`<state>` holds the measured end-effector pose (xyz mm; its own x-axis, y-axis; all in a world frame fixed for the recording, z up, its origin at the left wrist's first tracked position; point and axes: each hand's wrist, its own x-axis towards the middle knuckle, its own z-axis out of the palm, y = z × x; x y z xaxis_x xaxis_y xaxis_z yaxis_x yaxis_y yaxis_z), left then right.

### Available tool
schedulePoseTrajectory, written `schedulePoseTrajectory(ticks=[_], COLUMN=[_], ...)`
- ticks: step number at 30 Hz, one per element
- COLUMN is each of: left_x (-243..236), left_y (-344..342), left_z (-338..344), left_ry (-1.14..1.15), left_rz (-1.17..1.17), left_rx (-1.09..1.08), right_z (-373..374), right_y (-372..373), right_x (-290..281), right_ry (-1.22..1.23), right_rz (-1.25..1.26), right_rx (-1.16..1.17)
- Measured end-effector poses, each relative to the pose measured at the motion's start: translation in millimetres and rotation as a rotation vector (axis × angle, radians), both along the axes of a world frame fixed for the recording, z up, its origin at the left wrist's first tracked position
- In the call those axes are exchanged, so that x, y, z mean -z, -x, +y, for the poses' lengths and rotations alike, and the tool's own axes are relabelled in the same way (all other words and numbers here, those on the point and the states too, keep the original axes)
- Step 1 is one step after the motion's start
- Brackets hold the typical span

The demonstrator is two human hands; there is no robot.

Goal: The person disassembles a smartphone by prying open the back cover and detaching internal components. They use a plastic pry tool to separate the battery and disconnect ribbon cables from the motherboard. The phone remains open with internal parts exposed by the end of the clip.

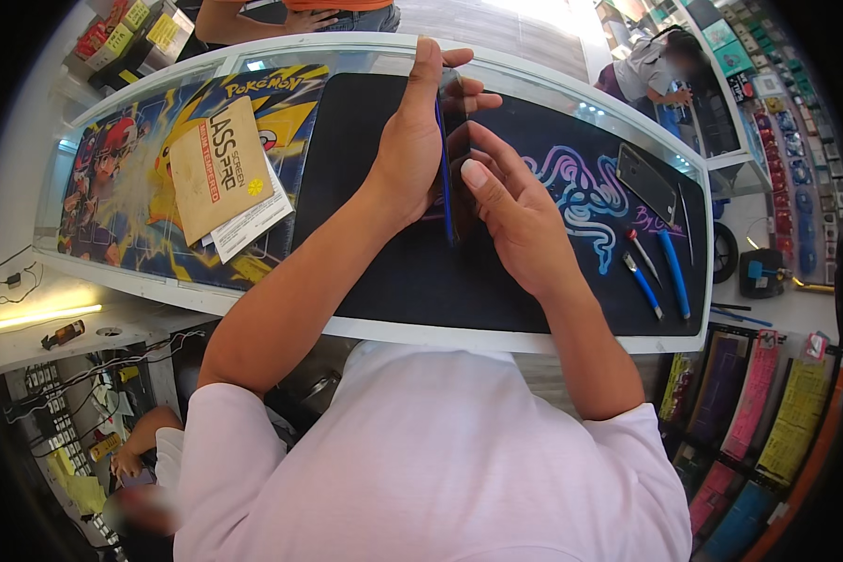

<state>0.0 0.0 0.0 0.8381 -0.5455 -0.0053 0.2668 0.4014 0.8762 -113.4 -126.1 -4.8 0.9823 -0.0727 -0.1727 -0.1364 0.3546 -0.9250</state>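
Observation:
A smartphone [455, 136] with a blue edge and a dark glossy face stands nearly upright on its side between my hands, above the black mat [375, 295]. My left hand [410, 150] is closed around its left side, the thumb pointing up at the far end and some fingertips showing beyond it. On the right, my right hand [525, 220] has its curled fingers and thumb against the dark face. Part of the phone is hidden by the fingers. A second dark phone-shaped panel [644, 183] lies at the mat's right end.
Below that panel lie a red-tipped screwdriver [643, 255], a blue stick-like tool [673, 273] and a blue-handled knife [643, 287]. Leftward, a brown card envelope [197, 178] and white paper [258, 225] rest on a cartoon-print mat [112, 215]. Other people are beyond the counter and lower left.

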Motion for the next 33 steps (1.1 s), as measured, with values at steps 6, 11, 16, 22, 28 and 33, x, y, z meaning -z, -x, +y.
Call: schedulePoseTrajectory(ticks=[6, 11, 16, 22, 28, 33], left_x=[7, -5, -6, -3, 0, 0], left_y=[8, 15, 22, 26, 24, 25], left_z=[-7, 12, 3, 1, -1, -1], left_ry=[-0.252, -0.396, -0.361, -0.295, -0.330, -0.305], left_rz=[-0.439, -0.887, -0.956, -0.896, -0.917, -0.875], left_rx=[-0.020, 0.106, 0.191, 0.225, 0.211, 0.239], right_z=[-17, -35, -48, -54, -48, -46], right_y=[2, 4, 5, 5, 2, 1], right_x=[-2, -9, -8, -9, -9, -9], right_ry=[-0.143, -0.192, -0.227, -0.271, -0.256, -0.281], right_rz=[-0.029, -0.240, -0.279, -0.256, -0.252, -0.265], right_rx=[0.183, 0.303, 0.404, 0.432, 0.481, 0.501])
